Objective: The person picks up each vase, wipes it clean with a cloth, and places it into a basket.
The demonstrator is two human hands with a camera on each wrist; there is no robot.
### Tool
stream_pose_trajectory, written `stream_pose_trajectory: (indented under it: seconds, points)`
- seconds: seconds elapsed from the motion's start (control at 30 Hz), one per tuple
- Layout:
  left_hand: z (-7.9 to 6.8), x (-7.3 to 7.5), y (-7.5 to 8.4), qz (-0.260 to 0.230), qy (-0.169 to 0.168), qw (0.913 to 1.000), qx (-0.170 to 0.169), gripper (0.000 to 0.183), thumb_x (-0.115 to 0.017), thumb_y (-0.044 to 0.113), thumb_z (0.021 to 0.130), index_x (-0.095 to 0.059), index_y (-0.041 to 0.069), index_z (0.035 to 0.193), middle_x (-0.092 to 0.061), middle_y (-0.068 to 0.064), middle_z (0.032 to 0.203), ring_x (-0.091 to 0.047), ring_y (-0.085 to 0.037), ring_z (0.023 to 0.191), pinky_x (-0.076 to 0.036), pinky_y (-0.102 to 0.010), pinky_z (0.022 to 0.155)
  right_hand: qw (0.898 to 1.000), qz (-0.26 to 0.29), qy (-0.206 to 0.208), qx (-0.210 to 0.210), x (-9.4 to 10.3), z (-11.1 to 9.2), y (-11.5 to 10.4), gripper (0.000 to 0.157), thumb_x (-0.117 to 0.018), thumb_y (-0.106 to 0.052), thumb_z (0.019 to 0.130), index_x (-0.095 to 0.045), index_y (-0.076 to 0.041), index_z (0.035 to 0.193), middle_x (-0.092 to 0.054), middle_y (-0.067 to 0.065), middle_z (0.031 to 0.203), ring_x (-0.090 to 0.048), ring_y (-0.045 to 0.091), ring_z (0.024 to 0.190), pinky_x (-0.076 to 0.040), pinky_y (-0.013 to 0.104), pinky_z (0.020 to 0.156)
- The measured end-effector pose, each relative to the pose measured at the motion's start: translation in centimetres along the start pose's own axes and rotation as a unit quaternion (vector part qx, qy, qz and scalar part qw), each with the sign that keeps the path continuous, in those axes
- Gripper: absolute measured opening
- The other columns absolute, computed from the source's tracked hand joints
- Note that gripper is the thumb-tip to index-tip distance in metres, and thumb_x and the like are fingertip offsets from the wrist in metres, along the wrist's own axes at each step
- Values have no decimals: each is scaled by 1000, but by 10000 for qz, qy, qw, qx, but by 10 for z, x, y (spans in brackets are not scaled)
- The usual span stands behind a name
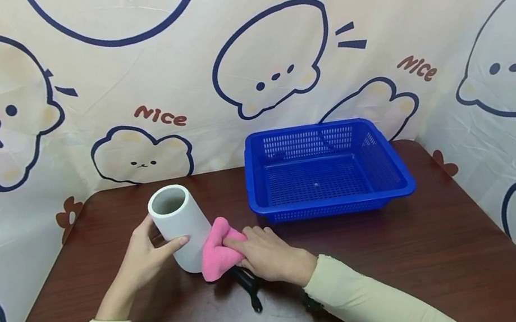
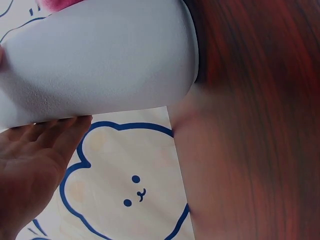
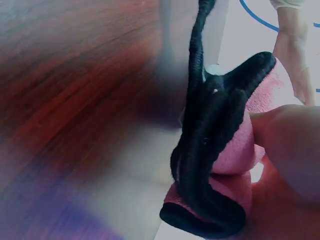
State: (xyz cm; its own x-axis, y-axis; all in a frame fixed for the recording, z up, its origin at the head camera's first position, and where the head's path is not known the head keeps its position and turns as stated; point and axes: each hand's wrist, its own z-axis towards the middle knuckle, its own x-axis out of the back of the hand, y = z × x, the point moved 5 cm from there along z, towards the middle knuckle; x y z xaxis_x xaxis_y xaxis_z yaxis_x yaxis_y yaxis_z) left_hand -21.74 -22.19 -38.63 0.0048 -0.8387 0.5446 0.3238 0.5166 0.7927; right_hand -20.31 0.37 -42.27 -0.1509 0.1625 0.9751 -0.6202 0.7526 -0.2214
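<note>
A pale grey-white cylindrical vase [image 1: 179, 219] with a round open mouth is upright on the left half of the table. My left hand [image 1: 143, 260] grips it from the left, thumb across the front and fingers round the far side. In the left wrist view the vase [image 2: 110, 60] fills the top, with the left hand [image 2: 35, 170] against its wall. My right hand [image 1: 273, 252] holds a bunched pink cloth [image 1: 217, 256] against the vase's lower right side. The cloth's black edging [image 3: 200, 130] and a narrow black loop show in the right wrist view.
Behind the right hand, a blue perforated plastic basket [image 1: 333, 202] stands at the back of the dark wood-grain table [image 1: 408, 261]. A white curtain [image 1: 195, 63] with cartoon outlines closes off the back and both sides.
</note>
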Motion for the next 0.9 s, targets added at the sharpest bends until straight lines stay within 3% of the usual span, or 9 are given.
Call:
stream_pose_trajectory:
  seconds: [0.2, 0.63, 0.9]
  points:
    - [0, 0, 0, 21, -6, 10000, 34, 69, -81, 18, 87, -46, 11, 145, -61, -13, 132, -57, 8, 106, -49, -10, 88, 9994, -325, -109, 102, -6, 0, -1, 25, -57, -33, 103, -57, -28, 128, -55, 3, 87, -49, 18, 80, -40, 30, 67]
    - [1, 0, 0, 102, -75, 9999, 116, 71, -81, 21, 87, -45, 14, 147, -60, -11, 135, -57, 5, 108, -49, -13, 89, 9989, -297, -359, -15, -11, -3, -1, 28, -57, -32, 103, -57, -29, 130, -58, 4, 95, -52, 19, 86, -47, 36, 78]
    - [1, 0, -1, 100, -47, 9999, 116, 70, -80, 21, 87, -45, 14, 147, -60, -11, 135, -57, 6, 108, -49, -12, 89, 9989, -296, -351, -3, -15, -2, -1, 26, -56, -34, 103, -57, -29, 128, -57, 3, 92, -50, 18, 84, -44, 33, 74]
